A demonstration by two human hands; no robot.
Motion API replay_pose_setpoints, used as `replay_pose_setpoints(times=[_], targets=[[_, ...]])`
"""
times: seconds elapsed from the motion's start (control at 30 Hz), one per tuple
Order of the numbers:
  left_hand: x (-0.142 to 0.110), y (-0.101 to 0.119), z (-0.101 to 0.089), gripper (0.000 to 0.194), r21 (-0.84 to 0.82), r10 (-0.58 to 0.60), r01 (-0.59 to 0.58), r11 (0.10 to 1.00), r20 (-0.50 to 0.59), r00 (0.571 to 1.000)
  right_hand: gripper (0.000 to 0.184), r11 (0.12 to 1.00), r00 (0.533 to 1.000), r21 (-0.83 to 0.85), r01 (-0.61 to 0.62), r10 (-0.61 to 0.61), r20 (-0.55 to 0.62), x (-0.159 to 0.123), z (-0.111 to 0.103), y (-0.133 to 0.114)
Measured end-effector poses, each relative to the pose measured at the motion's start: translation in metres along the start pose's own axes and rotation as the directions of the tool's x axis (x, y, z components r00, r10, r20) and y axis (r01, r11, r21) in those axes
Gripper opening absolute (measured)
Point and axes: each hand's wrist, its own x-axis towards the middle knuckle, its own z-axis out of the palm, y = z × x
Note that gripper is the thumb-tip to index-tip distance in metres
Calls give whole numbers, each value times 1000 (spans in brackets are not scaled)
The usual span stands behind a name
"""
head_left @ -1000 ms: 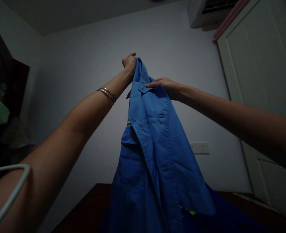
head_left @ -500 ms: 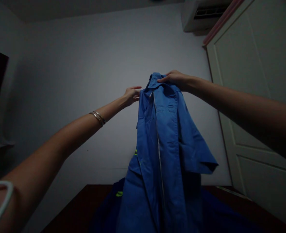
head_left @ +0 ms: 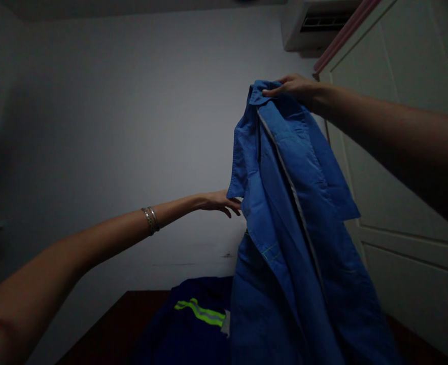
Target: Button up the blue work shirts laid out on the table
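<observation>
Right hand [head_left: 296, 87]: grip clamped on the collar of the blue garment [head_left: 298, 152], which hangs open-fronted before the surface [head_left: 105, 327]. Hold the collar high so the folds fall freely. Left hand [head_left: 219, 201]: fingers loosely apart beside the sleeve; contact cannot be confirmed. Handle that edge lightly to limit creasing. Count: bracelets [head_left: 150, 221], two; blue garment, one; dark-blue garment [head_left: 187, 332] on the surface, one; air conditioner [head_left: 294, 28], one.
</observation>
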Motion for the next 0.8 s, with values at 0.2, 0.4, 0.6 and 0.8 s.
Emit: replay_pose_setpoints(times=[0.2, 0.4, 0.6, 0.8], targets=[[14, 8, 41, 38, -265, 160, -146, 953, 35, 986, 29, 986, 965, -38, 161, -150, 214, 12, -11, 18], [11, 5, 17, 30, -203, 122, -163, 966, -202, 972, 19, 971, 971, -240, 6, 52, 234, 30, -38, 45], [7, 5, -38, 21, 208, 230, -138, 968, -530, 816, 27, 770, 943, -637, -34, 235, 234, 31, -61, 77], [17, 48, -96, 16, 515, 419, -105, 851, -545, 726, 35, 703, 895, -710, 32, 296, 334, 41, -52, 107]])
